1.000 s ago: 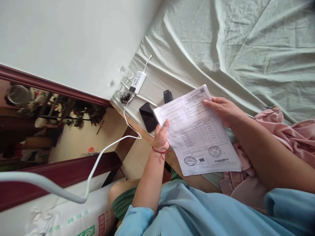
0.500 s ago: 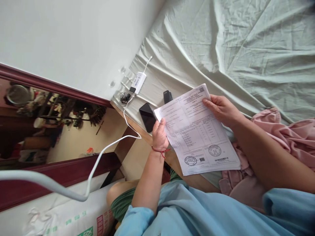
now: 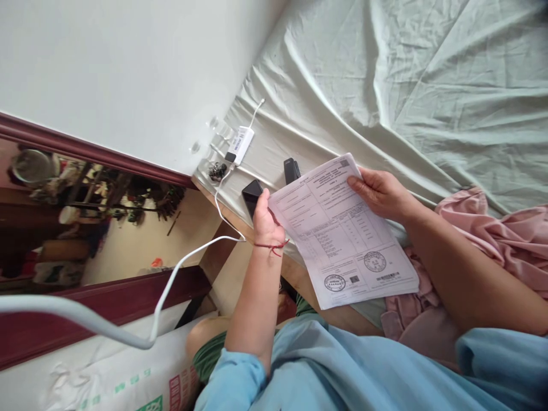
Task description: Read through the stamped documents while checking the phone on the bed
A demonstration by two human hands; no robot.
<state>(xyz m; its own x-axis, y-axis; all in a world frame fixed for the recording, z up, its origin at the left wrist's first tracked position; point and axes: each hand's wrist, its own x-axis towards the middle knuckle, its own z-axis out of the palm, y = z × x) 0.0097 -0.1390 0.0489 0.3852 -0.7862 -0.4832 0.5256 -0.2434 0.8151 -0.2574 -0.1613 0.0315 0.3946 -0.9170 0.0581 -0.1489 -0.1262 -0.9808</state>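
A stack of printed papers point(image 3: 338, 234) with round stamps, a table and a barcode is tilted in front of me. My right hand point(image 3: 381, 191) grips its upper right edge, thumb on top and fingers underneath. My left hand point(image 3: 268, 222), with a red string at the wrist, is at the left edge of the stack. Its thumb points up, off the printed face, and its other fingers are partly hidden by the sheets. Just beyond that hand lies a black phone point(image 3: 251, 194), partly covered. A black stapler-like object point(image 3: 291, 170) rests behind the papers.
A white power strip point(image 3: 243, 144) with a black plug stands by the wall, and a white cable point(image 3: 192, 258) runs from it toward me. Pale green sheet point(image 3: 428, 103) covers the bed. Pink cloth point(image 3: 505, 234) lies at right, and a white sack point(image 3: 128, 371) at lower left.
My left hand has shifted left, its thumb coming off the face of the papers. The stack has moved slightly left and down, covering more of the phone. My right hand keeps its grip.
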